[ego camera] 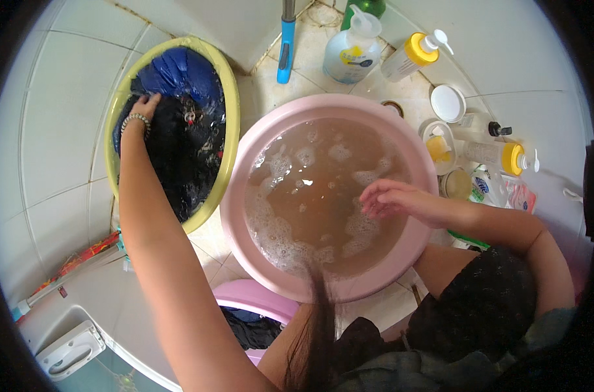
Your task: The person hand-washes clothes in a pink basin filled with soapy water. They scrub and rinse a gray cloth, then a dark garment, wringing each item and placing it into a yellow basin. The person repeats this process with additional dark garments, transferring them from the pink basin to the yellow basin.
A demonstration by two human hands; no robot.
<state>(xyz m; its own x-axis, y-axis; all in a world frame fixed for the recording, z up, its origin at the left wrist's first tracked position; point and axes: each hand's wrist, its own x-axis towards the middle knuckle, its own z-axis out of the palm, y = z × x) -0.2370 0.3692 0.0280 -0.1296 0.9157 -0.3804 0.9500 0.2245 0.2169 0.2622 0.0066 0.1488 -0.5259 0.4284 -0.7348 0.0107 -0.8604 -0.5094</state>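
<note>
My left hand [146, 109], with a beaded bracelet at the wrist, reaches into the yellow plastic basin [232, 127] and touches the wet dark clothes [172, 142] there; its fingertips are partly hidden, so a grip cannot be made out. A shiny blue garment [179, 71] lies at the far end of that basin. Above the pink plastic basin [235, 230], my right hand [387, 198] is held with its fingers loosely curled and nothing visible in it. Brown, murky water [311, 196] with patches of foam fills the pink basin.
Pump bottles [353, 54], a white lid [447, 103], an open tub [439, 147] and soft packs [488, 186] stand along the right wall. A blue-ended pole [286, 54] is behind the basins. Near my legs sits a purple basin [257, 296] holding dark clothes [250, 328].
</note>
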